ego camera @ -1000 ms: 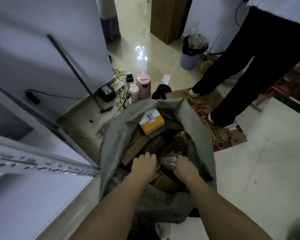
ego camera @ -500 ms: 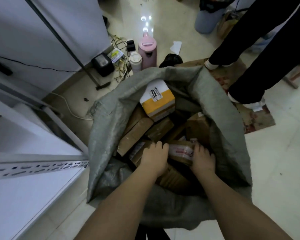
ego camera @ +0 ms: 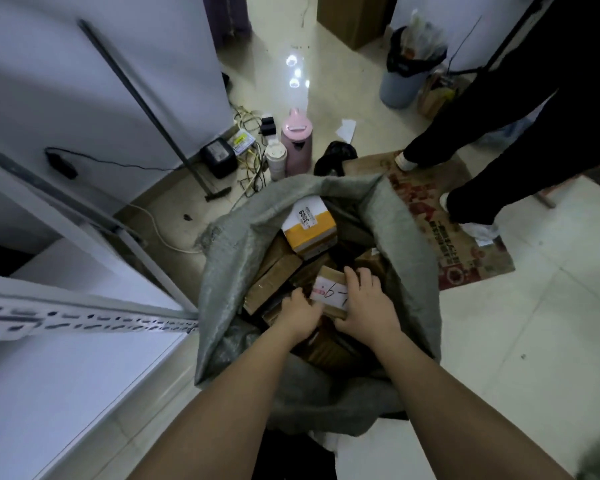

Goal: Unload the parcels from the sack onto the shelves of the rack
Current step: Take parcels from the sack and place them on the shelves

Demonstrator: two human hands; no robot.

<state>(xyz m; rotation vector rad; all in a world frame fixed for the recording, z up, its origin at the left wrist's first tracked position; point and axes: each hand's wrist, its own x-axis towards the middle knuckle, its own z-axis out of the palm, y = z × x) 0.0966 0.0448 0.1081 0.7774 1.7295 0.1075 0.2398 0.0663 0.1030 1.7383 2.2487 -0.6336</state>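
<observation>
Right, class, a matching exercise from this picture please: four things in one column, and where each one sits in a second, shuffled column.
Things:
1. small brown parcel
2. yellow and white box
3. pink kettle
4. patterned mat

Places:
A. on the floor beyond the sack
B. under another person's feet
C. between the left hand and right hand
D. at the sack's far side, on top

Pairs: 1-C, 2-D, 3-A, 4-B
</observation>
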